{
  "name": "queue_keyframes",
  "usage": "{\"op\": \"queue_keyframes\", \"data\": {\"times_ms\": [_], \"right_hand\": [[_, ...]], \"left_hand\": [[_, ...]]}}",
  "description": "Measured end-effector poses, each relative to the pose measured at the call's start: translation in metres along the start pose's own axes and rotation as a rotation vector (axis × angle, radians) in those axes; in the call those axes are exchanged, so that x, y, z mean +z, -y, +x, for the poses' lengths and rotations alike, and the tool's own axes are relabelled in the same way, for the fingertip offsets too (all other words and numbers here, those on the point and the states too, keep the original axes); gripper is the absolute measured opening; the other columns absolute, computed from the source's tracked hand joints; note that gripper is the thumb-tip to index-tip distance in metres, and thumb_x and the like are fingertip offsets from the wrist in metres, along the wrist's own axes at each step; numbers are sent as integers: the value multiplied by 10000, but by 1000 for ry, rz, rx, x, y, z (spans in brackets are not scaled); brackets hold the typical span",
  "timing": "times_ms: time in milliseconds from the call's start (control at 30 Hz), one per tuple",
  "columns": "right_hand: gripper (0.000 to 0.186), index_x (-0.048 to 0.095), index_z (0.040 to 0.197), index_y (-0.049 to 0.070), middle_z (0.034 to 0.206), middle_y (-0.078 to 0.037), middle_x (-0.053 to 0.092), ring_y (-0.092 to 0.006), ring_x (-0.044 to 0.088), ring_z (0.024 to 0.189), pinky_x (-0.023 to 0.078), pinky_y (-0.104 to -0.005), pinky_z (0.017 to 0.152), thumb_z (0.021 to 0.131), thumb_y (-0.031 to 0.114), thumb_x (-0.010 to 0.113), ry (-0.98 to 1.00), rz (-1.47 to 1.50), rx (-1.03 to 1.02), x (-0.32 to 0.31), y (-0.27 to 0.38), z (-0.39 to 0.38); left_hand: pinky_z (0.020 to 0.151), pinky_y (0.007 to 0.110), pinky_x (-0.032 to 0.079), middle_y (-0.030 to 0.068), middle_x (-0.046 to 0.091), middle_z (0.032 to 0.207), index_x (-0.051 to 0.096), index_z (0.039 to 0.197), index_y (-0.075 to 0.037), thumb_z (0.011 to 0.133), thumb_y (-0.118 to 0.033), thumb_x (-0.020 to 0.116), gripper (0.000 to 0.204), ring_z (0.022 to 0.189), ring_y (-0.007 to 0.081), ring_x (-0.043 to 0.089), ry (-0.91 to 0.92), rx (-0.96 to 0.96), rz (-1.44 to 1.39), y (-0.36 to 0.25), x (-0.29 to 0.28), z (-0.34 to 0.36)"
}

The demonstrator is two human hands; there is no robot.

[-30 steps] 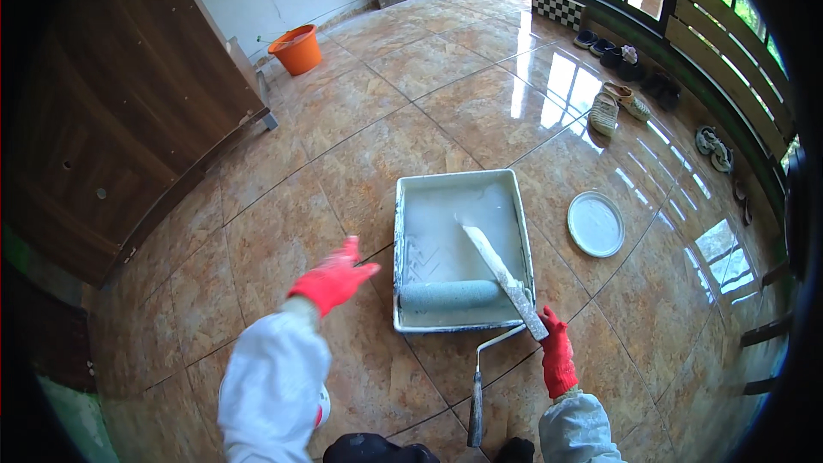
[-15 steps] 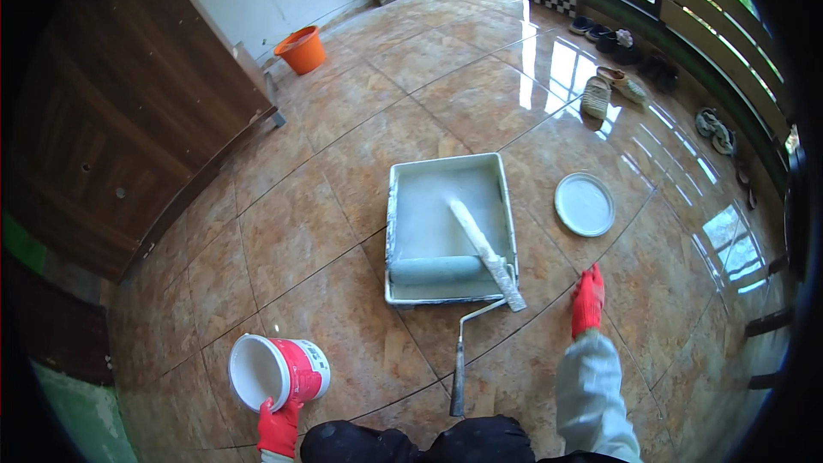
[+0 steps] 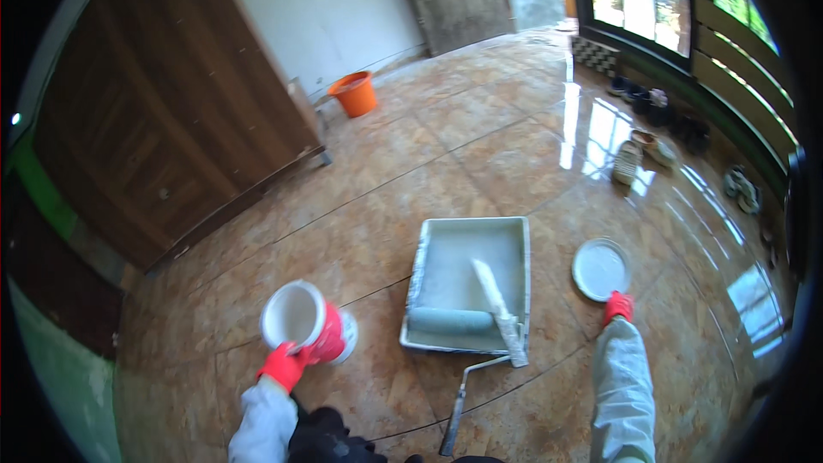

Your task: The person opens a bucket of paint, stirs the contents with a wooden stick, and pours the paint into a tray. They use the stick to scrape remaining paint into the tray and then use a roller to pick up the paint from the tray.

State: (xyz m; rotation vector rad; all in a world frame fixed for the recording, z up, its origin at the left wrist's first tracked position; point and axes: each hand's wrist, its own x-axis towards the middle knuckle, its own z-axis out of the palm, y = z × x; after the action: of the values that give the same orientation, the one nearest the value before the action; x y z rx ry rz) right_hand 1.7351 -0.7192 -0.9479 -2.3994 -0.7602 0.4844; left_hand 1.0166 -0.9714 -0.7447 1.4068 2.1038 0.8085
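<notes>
Okay, taking the paint tray (image 3: pixel 527 257) as our landmark: it sits flat on the tiled floor (image 3: pixel 334 231) in front of us, wet with whitish paint.

Left hand (image 3: pixel 283 366): closed on the rim of the red-and-white bucket (image 3: pixel 326 339), left of the tray and well apart from it. Fingers curl over the near side of the rim; the bucket's mouth is toward us, inside whitish. We can't tell whether its base touches the floor.

Right hand (image 3: pixel 618 308): right of the tray, at the near edge of the round white lid (image 3: pixel 600 267). Fingers are bunched, partly closed; we can't tell if they grip the lid or just touch it. Both hands are in red gloves, sleeves pale.

In the tray, a blue-grey roller (image 3: pixel 450 321) lies across the near end. Its wire frame passes over the near rim, so the handle (image 3: pixel 453 429) is on the near side, outside. A paint-coated stick (image 3: pixel 493 296) slants over the roller's right end, its near end overhanging the rim.

Beyond the tray, far left: orange bucket (image 3: pixel 353 94) and brown cabinet (image 3: pixel 163 111). Far right: a pair of pale clogs (image 3: pixel 627 161) and darker shoes (image 3: pixel 651 108) under the window (image 3: pixel 639 0).
</notes>
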Motion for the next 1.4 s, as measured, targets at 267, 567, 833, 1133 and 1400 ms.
{"op": "queue_keyframes", "data": {"times_ms": [267,567,833,1133,1400], "right_hand": [[353,647,748,-38,729,-200,661,-309,655,687,493,-437,602,866,289,585,183,112,-67,-30,-68,32],[159,618,805,68,535,-13,513,-123,450,400,348,-277,388,884,197,569,116,351,-60,-143,-20,-22],[191,644,982,48,700,-18,598,-105,532,561,426,-259,485,872,190,580,226,319,-211,-162,254,-270],[292,638,1116,59,825,-26,648,-115,599,704,482,-270,623,907,257,590,870,251,-43,8,364,-456],[345,637,1091,29,779,-72,658,-166,633,681,508,-325,646,887,303,587,1087,54,-101,142,318,-493]], "left_hand": [[640,296,560,194,624,903,528,1024,75,870,-128,577,260,684,251,621,124,-603,-1235,6,16,168],[566,270,521,174,659,790,596,969,48,857,-259,570,328,620,237,629,426,-496,-669,10,-27,320],[597,418,587,186,625,970,535,1099,43,883,-214,576,339,719,322,668,764,-302,-779,-11,26,477],[679,435,604,182,528,1100,569,1057,69,902,-142,574,262,827,341,666,769,193,-413,-6,-1,552],[638,424,602,187,557,1066,535,1128,72,890,-168,582,342,822,323,654,693,22,-612,-38,11,541]]}}
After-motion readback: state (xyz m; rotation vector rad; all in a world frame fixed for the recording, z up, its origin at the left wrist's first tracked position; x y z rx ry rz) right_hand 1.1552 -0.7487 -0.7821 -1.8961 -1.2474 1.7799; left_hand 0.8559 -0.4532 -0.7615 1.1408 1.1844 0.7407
